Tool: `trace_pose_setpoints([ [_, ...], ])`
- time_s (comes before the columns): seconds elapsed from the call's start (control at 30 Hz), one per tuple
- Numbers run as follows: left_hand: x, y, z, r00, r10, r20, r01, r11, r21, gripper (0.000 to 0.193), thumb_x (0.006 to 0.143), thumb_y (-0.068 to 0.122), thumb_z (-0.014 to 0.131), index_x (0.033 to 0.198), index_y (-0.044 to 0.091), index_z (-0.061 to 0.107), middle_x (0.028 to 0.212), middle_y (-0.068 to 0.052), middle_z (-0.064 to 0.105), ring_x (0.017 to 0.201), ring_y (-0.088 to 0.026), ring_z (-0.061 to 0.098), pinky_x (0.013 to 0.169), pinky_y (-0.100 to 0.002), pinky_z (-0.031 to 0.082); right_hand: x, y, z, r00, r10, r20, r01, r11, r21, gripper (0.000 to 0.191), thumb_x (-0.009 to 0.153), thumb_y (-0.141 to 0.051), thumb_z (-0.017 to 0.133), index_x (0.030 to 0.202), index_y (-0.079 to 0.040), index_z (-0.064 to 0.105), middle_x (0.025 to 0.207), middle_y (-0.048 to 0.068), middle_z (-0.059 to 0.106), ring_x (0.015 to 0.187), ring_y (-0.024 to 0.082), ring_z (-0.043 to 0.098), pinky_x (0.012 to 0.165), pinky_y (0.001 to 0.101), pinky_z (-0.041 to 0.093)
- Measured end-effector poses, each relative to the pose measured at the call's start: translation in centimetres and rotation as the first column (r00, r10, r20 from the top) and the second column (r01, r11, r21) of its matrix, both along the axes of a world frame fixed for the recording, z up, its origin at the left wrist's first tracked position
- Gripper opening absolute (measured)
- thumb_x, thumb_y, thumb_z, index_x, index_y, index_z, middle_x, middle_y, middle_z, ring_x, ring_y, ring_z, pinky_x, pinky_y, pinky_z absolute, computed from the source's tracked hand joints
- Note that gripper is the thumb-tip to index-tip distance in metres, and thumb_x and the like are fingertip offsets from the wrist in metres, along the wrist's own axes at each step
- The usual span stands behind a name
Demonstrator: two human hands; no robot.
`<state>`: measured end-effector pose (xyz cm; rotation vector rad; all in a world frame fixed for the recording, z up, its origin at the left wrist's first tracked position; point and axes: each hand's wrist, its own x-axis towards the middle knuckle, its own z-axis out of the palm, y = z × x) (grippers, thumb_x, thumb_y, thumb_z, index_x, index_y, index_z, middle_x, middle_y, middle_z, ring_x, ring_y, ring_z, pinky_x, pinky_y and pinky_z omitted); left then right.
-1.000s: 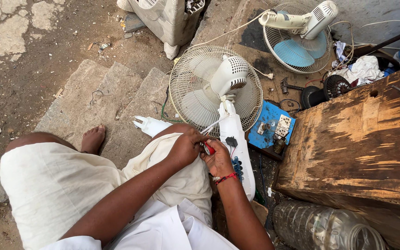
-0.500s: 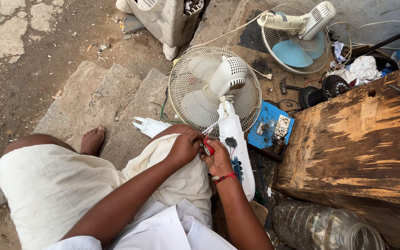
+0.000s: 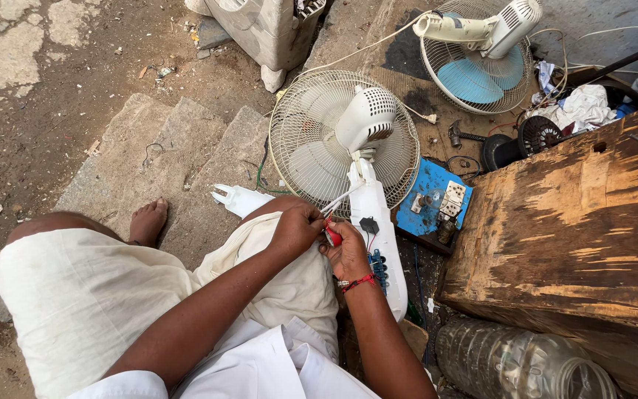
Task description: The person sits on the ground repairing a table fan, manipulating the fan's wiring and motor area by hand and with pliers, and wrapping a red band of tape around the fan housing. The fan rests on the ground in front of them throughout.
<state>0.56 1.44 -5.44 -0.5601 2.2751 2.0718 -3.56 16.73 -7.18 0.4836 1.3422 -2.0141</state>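
**Hands close together on a small red tool over an opened white fan**

Seemingly mid-repair, the person sits on stone steps [image 3: 149, 162] with both hands meeting at the centre of the frame. The left hand [image 3: 297, 229] and the right hand [image 3: 348, 251] press together around a small red tool [image 3: 333, 236]; the fingers of both are curled narrow around it, and it is too small to say which hand bears the grip or what kind of tool it is. A thin white wire [image 3: 341, 198] runs from the hands up toward the fan.

Just beyond the hands lies the white fan [image 3: 345, 140], its wire grille toward the upper middle of the frame and its motor housing facing the camera. Its long white stand [image 3: 378, 236] stretches down beside the right wrist, with a blue circuit board [image 3: 378, 267] and loose wires showing. A separate white cover piece [image 3: 238, 199] rests on the steps to the left of the stand.

Judging from this, the opening-up is done and the wiring work is under way; closing the stand and refitting the cover remain.

At upper right a 2nd fan [image 3: 481, 52] with blue blades lies on the ground. A blue switch board [image 3: 433, 203] sits right of the stand, beside a worn wooden table [image 3: 577, 222], and a clear plastic bottle [image 3: 518, 366] lies at lower right.
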Motion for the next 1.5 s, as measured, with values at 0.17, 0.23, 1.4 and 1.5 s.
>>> trace_pose_setpoints([
  [0.17, 0.3, -0.5, 1.2, 0.990, -0.018, -0.140, -0.020, 0.963, -0.269, 0.009, 0.083, 0.008, 0.072, 0.085, -0.001, 0.071, 0.080, -0.016, 0.072, 0.070, -0.029, 0.072, 0.064, -0.039, 0.056, -0.1, -0.2, 0.4, 0.999, -0.030, 0.029, 0.030, 1.000, -0.008, 0.014, 0.088, -0.023, 0.063, 0.096, -0.012, 0.067, 0.087, 0.001, 0.068, 0.077, 0.017, 0.061, 0.063, 0.0358, 0.045],
  [0.23, 0.8, -0.5, 1.8, 0.972, -0.040, -0.233, -0.055, 0.922, -0.384, 0.009, 0.081, 0.009, 0.071, 0.084, 0.001, 0.069, 0.082, -0.017, 0.070, 0.076, -0.034, 0.070, 0.066, -0.043, 0.054, -0.1, -0.3, 0.5, 1.000, -0.017, -0.002, 0.017, 0.999, 0.041, 0.011, 0.089, -0.022, 0.065, 0.096, -0.013, 0.065, 0.089, 0.000, 0.068, 0.078, 0.016, 0.060, 0.063, 0.0358, 0.044],
  [1.4, -2.6, -3.0, 1.0, 0.927, -0.280, 0.249, 0.232, 0.950, 0.208, 0.014, 0.094, 0.021, 0.070, 0.095, 0.006, 0.069, 0.071, 0.001, 0.065, 0.057, -0.007, 0.057, 0.049, -0.026, 0.041, -0.5, 0.5, -0.2, 0.999, 0.000, 0.053, 0.004, 0.998, -0.059, 0.019, 0.090, -0.015, 0.071, 0.108, -0.012, 0.065, 0.095, 0.002, 0.071, 0.080, 0.019, 0.066, 0.064, 0.0347, 0.048],
  [1.5, -2.7, -3.7, 3.5, 0.889, -0.312, 0.335, 0.317, 0.947, 0.040, 0.017, 0.092, 0.027, 0.073, 0.094, 0.010, 0.073, 0.071, 0.001, 0.067, 0.057, -0.007, 0.057, 0.052, -0.027, 0.043, -0.5, 0.6, -0.3, 0.999, -0.011, 0.045, 0.014, 0.997, -0.075, 0.020, 0.091, -0.015, 0.073, 0.109, -0.011, 0.065, 0.094, 0.003, 0.071, 0.081, 0.019, 0.066, 0.064, 0.0353, 0.048],
])
